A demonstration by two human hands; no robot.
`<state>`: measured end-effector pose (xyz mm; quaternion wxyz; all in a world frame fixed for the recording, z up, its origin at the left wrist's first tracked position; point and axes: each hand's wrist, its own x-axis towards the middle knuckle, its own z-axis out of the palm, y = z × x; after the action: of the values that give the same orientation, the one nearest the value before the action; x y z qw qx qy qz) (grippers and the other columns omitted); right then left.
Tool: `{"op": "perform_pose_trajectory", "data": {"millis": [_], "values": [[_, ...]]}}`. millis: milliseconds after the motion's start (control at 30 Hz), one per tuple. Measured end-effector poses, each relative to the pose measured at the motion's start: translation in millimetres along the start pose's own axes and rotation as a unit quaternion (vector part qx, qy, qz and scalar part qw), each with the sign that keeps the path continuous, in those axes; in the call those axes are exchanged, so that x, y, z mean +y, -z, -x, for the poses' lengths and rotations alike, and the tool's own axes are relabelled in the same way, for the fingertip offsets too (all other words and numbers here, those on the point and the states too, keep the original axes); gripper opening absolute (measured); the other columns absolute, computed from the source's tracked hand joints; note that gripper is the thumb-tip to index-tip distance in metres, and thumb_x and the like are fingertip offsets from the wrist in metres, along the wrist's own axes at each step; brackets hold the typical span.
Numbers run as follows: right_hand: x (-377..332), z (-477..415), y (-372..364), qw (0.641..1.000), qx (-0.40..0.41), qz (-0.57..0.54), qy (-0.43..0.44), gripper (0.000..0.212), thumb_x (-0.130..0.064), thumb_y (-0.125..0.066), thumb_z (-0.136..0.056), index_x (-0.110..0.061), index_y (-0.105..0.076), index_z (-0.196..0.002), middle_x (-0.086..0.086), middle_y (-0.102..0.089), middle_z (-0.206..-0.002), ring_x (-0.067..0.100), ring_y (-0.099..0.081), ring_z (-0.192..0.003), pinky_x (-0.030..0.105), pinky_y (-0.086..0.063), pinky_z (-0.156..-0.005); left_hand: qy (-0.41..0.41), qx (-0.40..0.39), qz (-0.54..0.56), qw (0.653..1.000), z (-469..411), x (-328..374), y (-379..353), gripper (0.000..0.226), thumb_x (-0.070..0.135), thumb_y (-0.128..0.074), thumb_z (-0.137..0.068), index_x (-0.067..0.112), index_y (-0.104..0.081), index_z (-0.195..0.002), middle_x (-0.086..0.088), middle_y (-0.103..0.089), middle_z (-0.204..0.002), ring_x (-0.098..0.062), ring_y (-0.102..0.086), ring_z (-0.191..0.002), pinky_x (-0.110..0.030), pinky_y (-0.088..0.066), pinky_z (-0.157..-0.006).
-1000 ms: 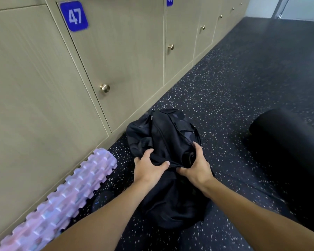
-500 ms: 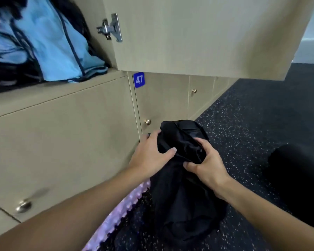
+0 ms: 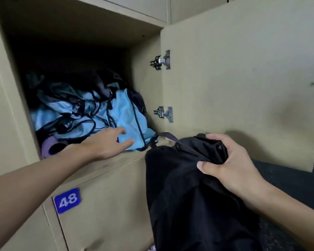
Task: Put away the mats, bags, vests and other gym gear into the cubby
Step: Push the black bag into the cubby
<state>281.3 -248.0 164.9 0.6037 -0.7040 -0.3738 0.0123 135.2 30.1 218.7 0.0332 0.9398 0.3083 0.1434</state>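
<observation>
A black fabric bag (image 3: 187,192) hangs in front of the lockers, and my right hand (image 3: 227,163) grips its bunched top just below the open cubby (image 3: 147,44). My left hand (image 3: 107,144) reaches into the cubby with spread fingers, resting on a pile of light blue vests (image 3: 105,116) with dark trim and cords. A purple rolled mat (image 3: 50,148) lies at the cubby's front left, partly under the vests. The back of the cubby is dark.
The cubby's door (image 3: 243,84) stands open to the right on two metal hinges (image 3: 163,59). Below is a shut locker with a blue plate numbered 48 (image 3: 67,200). Dark speckled floor (image 3: 288,180) shows at the right.
The bag has been lifted from the floor up to the cubby's level. My left hand has let go of it and reached onto the blue vests. The view tilted upward.
</observation>
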Motion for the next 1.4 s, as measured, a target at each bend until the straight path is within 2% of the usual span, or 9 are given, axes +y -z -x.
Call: {"op": "perform_pose_trajectory", "data": {"millis": [267,433,600,700,933,1100,1167,1267,1400], "values": [[-89,-3,-20,0.986,-0.031,-0.012,0.162,0.066,-0.006,-0.082,-0.071,-0.044,-0.056,-0.118,-0.031,-0.065,-0.108,-0.012,-0.062,-0.097,0.001,-0.043,-0.082,0.043,-0.025,0.03,0.998,12,-56,0,0.081,0.083,-0.028,-0.067,0.036,-0.057,-0.127,0.002,-0.062,-0.133,-0.02,-0.058,-0.119,-0.036,-0.046,-0.098],[-112,-46,-43,0.971,-0.001,-0.05,0.232,0.064,-0.008,-0.081,-0.073,-0.037,-0.054,-0.123,-0.019,-0.066,-0.115,-0.004,-0.063,-0.104,0.017,-0.049,-0.094,0.069,-0.046,0.01,0.997,13,-77,-13,0.046,0.055,-0.032,-0.1,0.034,-0.053,-0.136,-0.003,-0.055,-0.143,-0.024,-0.053,-0.128,-0.034,-0.042,-0.104],[-118,-106,-76,0.961,0.037,-0.072,0.265,0.056,-0.009,-0.08,-0.073,-0.035,-0.054,-0.116,-0.011,-0.066,-0.112,0.007,-0.064,-0.102,0.03,-0.052,-0.094,0.051,-0.048,-0.016,0.997,10,-79,-11,0.073,0.078,-0.022,-0.076,0.037,-0.062,-0.122,0.001,-0.064,-0.13,-0.02,-0.059,-0.117,-0.031,-0.047,-0.097],[-118,-143,-99,0.952,0.053,-0.076,0.293,0.055,-0.009,-0.079,-0.073,-0.029,-0.054,-0.119,-0.01,-0.063,-0.116,0.009,-0.062,-0.107,0.034,-0.05,-0.099,0.046,-0.059,-0.03,0.997,7,-82,-14,0.063,0.074,-0.034,-0.076,0.038,-0.065,-0.117,0.006,-0.068,-0.123,-0.016,-0.062,-0.112,-0.03,-0.049,-0.094],[-118,-218,-147,0.934,0.093,-0.11,0.327,0.05,-0.004,-0.074,-0.077,-0.016,-0.054,-0.12,-0.028,-0.05,-0.102,-0.023,-0.047,-0.093,0.0,-0.033,-0.086,0.024,-0.07,-0.054,0.996,-1,-94,-23,0.059,0.076,-0.047,-0.068,0.02,-0.063,-0.081,0.008,-0.06,-0.073,-0.013,-0.055,-0.072,-0.027,-0.046,-0.068],[-133,-273,-214,0.917,0.178,-0.182,0.307,0.043,-0.003,-0.068,-0.082,-0.006,-0.051,-0.121,-0.02,-0.051,-0.097,-0.017,-0.048,-0.089,0.003,-0.034,-0.081,0.038,-0.081,-0.066,0.994,-1,-97,-24,0.075,0.085,-0.045,-0.066,0.025,-0.066,-0.106,0.006,-0.063,-0.103,-0.016,-0.057,-0.1,-0.03,-0.048,-0.089],[-139,-301,-243,0.956,0.056,-0.151,0.244,0.057,-0.021,-0.066,-0.089,-0.013,-0.038,-0.138,-0.005,-0.056,-0.121,0.0,-0.05,-0.114,0.017,-0.037,-0.097,0.039,-0.078,-0.055,0.995,0,-96,-23,0.08,0.092,-0.045,-0.064,0.025,-0.064,-0.103,0.006,-0.062,-0.099,-0.014,-0.058,-0.096,-0.032,-0.049,-0.087],[-129,-323,-266,0.974,-0.174,-0.091,0.114,0.086,-0.054,-0.057,-0.091,-0.037,-0.002,-0.154,0.007,-0.027,-0.158,0.026,-0.031,-0.143,0.039,-0.028,-0.116,0.039,-0.083,-0.059,0.994,0,-97,-21,0.09,0.101,-0.036,-0.057,0.023,-0.06,-0.095,0.003,-0.061,-0.097,-0.014,-0.058,-0.093,-0.032,-0.05,-0.086],[-109,-320,-276,0.976,-0.139,-0.099,0.135,0.096,-0.056,-0.058,-0.09,-0.038,0.012,-0.153,0.008,-0.011,-0.162,0.025,-0.023,-0.147,0.035,-0.02,-0.114,0.067,-0.07,-0.043,0.994,1,-95,-22,0.068,0.085,-0.05,-0.064,0.022,-0.058,-0.089,0.011,-0.051,-0.088,-0.005,-0.05,-0.084,-0.034,-0.049,-0.087]]}}
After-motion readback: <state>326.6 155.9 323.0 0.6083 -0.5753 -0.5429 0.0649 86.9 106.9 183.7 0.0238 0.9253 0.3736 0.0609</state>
